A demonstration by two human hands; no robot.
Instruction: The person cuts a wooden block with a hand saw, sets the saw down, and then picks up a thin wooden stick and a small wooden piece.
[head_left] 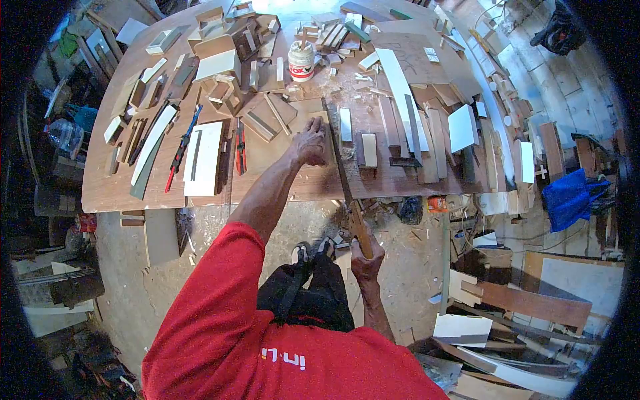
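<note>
My right hand (367, 261) is closed round the wooden handle of a hand saw (361, 230), below the table's front edge. The saw's narrow dark blade runs up and away over the tabletop, along the right edge of a thin brown board (303, 175). On that board, just left of the blade, my left hand (311, 143) presses down, its fingers bent and partly hidden; whether it holds anything is unclear. White-faced wood pieces (345, 125) lie right of the blade. Small wood strips (261, 125) rest left of my left hand.
The wooden table (100, 180) bears a white glue jar (301, 62), red clamps (241, 148), a white-faced block (203, 159), small wooden boxes and many offcuts. Boards and a blue bag (575, 199) are at the right. Wood scraps litter the floor.
</note>
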